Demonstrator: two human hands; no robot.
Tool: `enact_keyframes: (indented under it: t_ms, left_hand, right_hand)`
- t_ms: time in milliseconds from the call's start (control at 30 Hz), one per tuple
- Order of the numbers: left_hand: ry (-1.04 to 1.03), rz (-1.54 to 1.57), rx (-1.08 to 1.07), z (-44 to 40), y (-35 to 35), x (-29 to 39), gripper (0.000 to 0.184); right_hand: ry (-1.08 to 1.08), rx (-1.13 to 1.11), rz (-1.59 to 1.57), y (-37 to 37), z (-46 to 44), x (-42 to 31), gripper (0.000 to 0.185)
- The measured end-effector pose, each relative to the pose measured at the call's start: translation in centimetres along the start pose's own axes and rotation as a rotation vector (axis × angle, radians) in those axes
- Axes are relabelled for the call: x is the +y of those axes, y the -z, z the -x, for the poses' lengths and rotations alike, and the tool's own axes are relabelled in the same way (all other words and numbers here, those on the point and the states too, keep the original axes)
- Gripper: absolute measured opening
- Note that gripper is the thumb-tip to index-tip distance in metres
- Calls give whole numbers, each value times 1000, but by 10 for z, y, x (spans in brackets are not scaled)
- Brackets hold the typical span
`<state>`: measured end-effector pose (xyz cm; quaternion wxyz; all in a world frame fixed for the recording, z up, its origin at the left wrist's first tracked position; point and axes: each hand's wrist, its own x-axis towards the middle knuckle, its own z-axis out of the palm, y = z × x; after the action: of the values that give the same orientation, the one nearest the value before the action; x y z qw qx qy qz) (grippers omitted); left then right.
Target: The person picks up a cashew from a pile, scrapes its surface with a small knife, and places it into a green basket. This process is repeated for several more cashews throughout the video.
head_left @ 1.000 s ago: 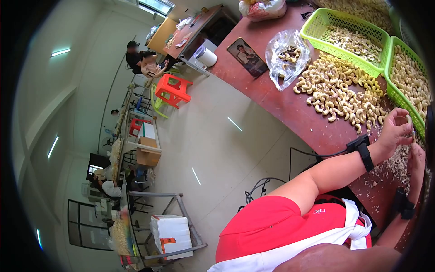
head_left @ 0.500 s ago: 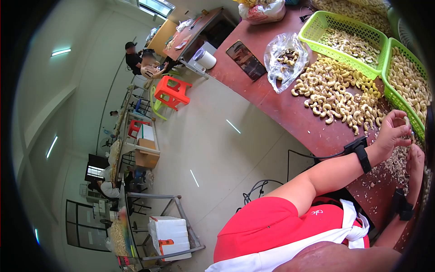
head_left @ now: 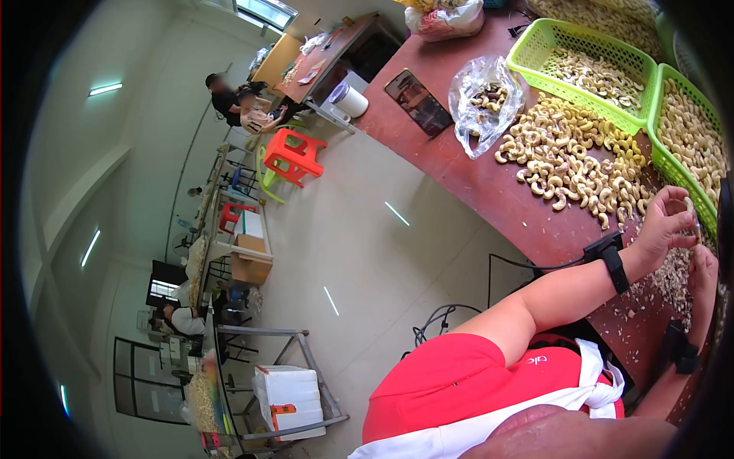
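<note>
At the right edge, my left hand (head_left: 664,229) is closed, pinching a pale cashew nut (head_left: 690,206) between thumb and fingers. My right hand (head_left: 701,271), just below it, is closed around a small thin tool (head_left: 697,232), whose tip points up towards the nut. The tool's exact kind is too small to make out. Under both hands lie brown skin scraps (head_left: 671,279) on the red-brown table (head_left: 527,222). Beside my left hand spreads a loose pile of cashew nuts (head_left: 573,157).
Two green baskets (head_left: 579,99) of cashews stand behind the pile. A clear plastic bag (head_left: 466,115) with darker pieces and a phone (head_left: 418,102) lie further left. A black cable (head_left: 505,260) runs from my left wrist device. Red stools (head_left: 294,157) and seated people are across the room.
The whole view has shifted very slightly. Both hands keep nearly the same position and hold.
</note>
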<state>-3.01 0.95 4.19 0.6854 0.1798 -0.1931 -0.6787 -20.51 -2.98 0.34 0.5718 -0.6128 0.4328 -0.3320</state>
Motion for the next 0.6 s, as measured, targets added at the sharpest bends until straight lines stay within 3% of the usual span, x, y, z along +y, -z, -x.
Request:
enact_keyframes:
  t_ms: [267,367,533,600]
  left_hand:
    - [-21,4,35,1,3,7,30]
    - [-17,25,142,1,4,17,31]
    - [-71,55,121,-3,3,23,30]
    - [-30,-28,99,-6,4,17,29]
  right_hand:
    - [-13,6,-24,-1,2,-5,31]
    - [41,114,-51,3,0,1,30]
    - [85,40,-17,7,1,-9,29]
    - [129,146,-4,10,-1,-2,33]
